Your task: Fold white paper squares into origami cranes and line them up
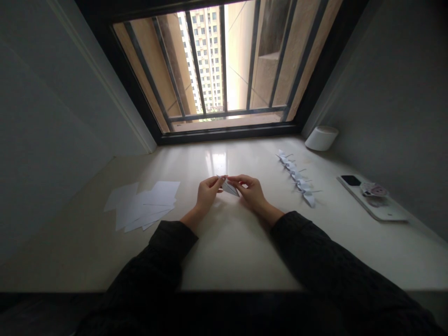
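Observation:
Both hands meet over the middle of a pale, glossy window sill [227, 242]. Between them is a small folded piece of white paper [230, 187], part-way folded into a pointed shape. My left hand [207, 192] pinches its left tip with fingers closed. Closed on the paper's right side, my right hand [250, 190] has its fingers curled over the upper edge. Dark sleeves cover both forearms.
A loose pile of white paper sheets [143, 207] lies to the left. A row of several folded paper figures [297, 179] runs along the right. Farther right lie a phone with a round sticker grip [373, 198] and a white cylinder [321, 137]. A barred window [224, 70] is ahead.

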Available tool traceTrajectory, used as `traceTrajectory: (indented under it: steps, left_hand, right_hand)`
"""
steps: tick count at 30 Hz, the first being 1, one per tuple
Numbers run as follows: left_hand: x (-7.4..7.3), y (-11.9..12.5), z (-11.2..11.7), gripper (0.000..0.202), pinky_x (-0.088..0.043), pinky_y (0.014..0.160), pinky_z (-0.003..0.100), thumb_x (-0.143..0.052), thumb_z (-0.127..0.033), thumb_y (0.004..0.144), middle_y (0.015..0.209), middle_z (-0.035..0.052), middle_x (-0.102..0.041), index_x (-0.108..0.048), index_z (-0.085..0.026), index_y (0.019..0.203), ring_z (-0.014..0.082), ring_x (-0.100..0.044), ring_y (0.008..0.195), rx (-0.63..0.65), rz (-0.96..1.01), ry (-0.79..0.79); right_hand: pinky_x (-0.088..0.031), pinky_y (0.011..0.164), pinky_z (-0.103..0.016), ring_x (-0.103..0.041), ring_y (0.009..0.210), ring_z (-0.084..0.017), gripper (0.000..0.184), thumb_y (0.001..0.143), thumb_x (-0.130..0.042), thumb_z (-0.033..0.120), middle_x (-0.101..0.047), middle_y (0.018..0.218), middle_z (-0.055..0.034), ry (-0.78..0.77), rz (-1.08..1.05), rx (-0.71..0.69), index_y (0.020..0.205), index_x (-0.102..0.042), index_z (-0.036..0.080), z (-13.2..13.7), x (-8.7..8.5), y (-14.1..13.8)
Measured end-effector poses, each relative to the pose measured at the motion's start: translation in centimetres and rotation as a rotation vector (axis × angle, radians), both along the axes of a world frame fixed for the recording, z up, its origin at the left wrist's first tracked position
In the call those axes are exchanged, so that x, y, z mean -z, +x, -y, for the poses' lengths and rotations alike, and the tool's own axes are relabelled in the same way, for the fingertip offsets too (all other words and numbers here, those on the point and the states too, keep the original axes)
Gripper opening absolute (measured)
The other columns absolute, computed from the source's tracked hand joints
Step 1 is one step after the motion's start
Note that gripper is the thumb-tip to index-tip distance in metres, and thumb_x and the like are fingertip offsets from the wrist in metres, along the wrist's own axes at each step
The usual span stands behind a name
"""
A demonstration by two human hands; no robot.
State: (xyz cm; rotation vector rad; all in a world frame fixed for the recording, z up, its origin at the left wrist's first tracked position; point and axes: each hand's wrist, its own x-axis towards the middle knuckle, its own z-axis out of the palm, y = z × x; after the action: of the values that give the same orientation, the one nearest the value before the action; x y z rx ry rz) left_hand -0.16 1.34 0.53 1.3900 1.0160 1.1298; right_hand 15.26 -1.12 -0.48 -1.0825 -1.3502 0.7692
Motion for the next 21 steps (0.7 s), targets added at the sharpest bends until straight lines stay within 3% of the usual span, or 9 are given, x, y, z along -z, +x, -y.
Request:
traceTrajectory:
  steps: [4,11,21]
  left_hand:
    - [-0.12,0.01,-0.1,0.038,-0.051,0.061,0.023,-0.065,-0.049,0.072,0.085,0.0053,-0.069,-0.071,-0.017,0.091,0.0154,-0.064,0.076,-0.025,0.072,-0.058]
    - [-0.46,0.17,0.13,0.037,-0.051,0.069,0.027,-0.066,-0.047,0.071,0.087,0.007,-0.068,-0.071,-0.015,0.089,0.0162,-0.063,0.079,-0.04,0.166,-0.13]
    - [-0.69,0.34,0.39,0.031,-0.049,0.071,0.029,-0.071,-0.043,0.066,0.087,0.0072,-0.069,-0.071,-0.015,0.078,0.0151,-0.062,0.076,-0.089,0.286,-0.2]
  right_hand:
    - [-0.048,0.064,-0.03,-0.064,0.074,-0.018,0.035,0.071,-0.069,0.042,-0.072,0.087,-0.0054,-0.021,0.027,0.014,0.1,-0.071,0.023,-0.04,0.04,0.13]
    - [-0.047,0.06,-0.03,-0.063,0.064,-0.018,0.031,0.066,-0.072,0.046,-0.072,0.075,-0.0066,-0.188,-0.12,-0.026,0.081,-0.074,0.019,-0.39,0.44,0.06]
    - [-0.041,0.056,-0.027,-0.055,0.056,-0.013,0.028,0.062,-0.075,0.043,-0.068,0.065,-0.003,-0.235,-0.291,-0.124,0.073,-0.073,0.018,-0.13,0.0,-0.43]
